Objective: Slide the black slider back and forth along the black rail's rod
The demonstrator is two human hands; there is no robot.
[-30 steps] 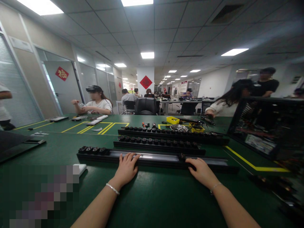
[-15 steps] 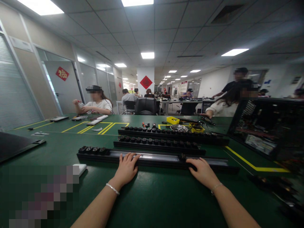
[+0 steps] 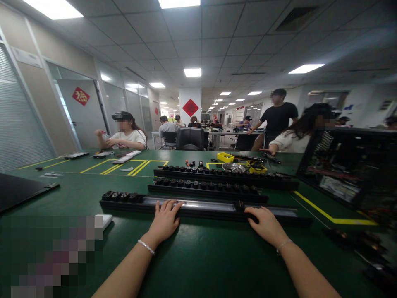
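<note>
A long black rail [image 3: 204, 212] with a shiny inner channel lies crosswise in front of me. Several round black socket modules [image 3: 120, 196] fill its left end, and a single socket module [image 3: 239, 205] sits in the channel farther right. My left hand [image 3: 166, 217] rests on the rail left of its middle, fingers apart and laid over the near edge. Just right of the single module, my right hand [image 3: 266, 223] touches the rail, its thumb apart from the fingers and the fingertips beside the module.
Two more black rails [image 3: 207, 186] with socket modules lie behind. Farther back are a yellow bin [image 3: 225, 157] and a metal bowl [image 3: 233, 167]. An open computer case [image 3: 338, 169] stands at right, a dark panel [image 3: 25, 190] lies at left. Co-workers sit across the green table [image 3: 198, 256].
My right hand has shifted very slightly to the right along the rail. My left hand stays put. A standing person in black in the background has moved left.
</note>
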